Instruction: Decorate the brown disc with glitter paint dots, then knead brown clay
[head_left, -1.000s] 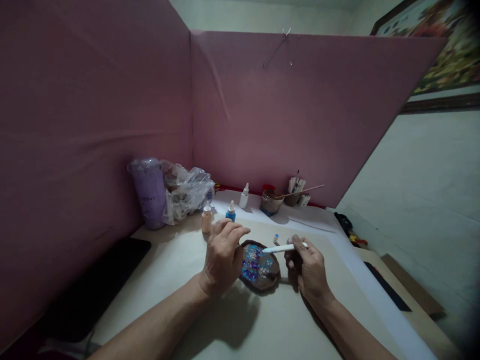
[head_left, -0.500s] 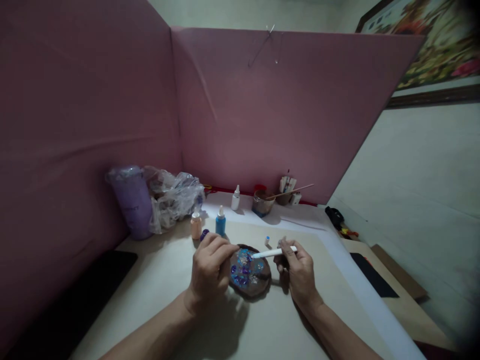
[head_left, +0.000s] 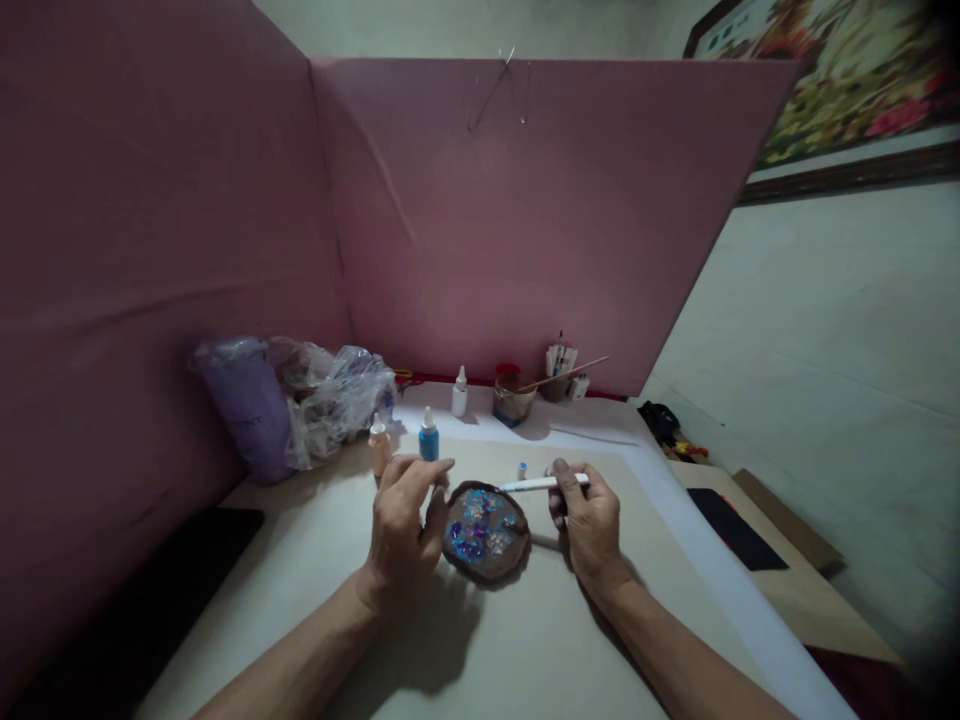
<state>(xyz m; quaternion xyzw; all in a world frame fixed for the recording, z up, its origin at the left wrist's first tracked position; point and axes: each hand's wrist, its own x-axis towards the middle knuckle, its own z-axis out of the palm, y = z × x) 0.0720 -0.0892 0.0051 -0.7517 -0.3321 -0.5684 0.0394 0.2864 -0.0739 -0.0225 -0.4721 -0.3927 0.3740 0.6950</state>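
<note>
Step in hand, as judged: decorating a dark, round-edged slab (head_left: 486, 531) with blue, purple and white blots. The slab lies flat on the table (head_left: 540, 640), toward the middle of the pale sheet, nearer the front edge than the back.

Left hand (head_left: 401, 520): rests at the slab's left rim, fingers curled loosely over it, touching and steadying rather than clamping. Whether the thumb presses the rim cannot be told.

Right hand (head_left: 589, 520): fingers closed in a pinch on a white applicator pen (head_left: 541, 484), held nearly level, tip pointing left over the slab's far-right rim. Tip appears just above the surface; contact not resolvable.

Nearby: a blue dropper bottle (head_left: 428, 440) and a peach dropper bottle (head_left: 378, 447) just behind the left hand; a small blue-tipped cap (head_left: 522, 470) beside the pen; a white dropper bottle (head_left: 459, 392) and a paint cup (head_left: 513, 402) toward the back edge; a purple tumbler (head_left: 246, 405) and crumpled plastic bag (head_left: 330, 395) at the back-left corner.

Next move, as judged: calls for lowering the pen tip onto a bare patch with the slab kept from turning.

Versus a second ago: the pen sat farther in over the slab's centre, now it is back at the rim; the left fingers have shifted from above the slab to its left edge.
</note>
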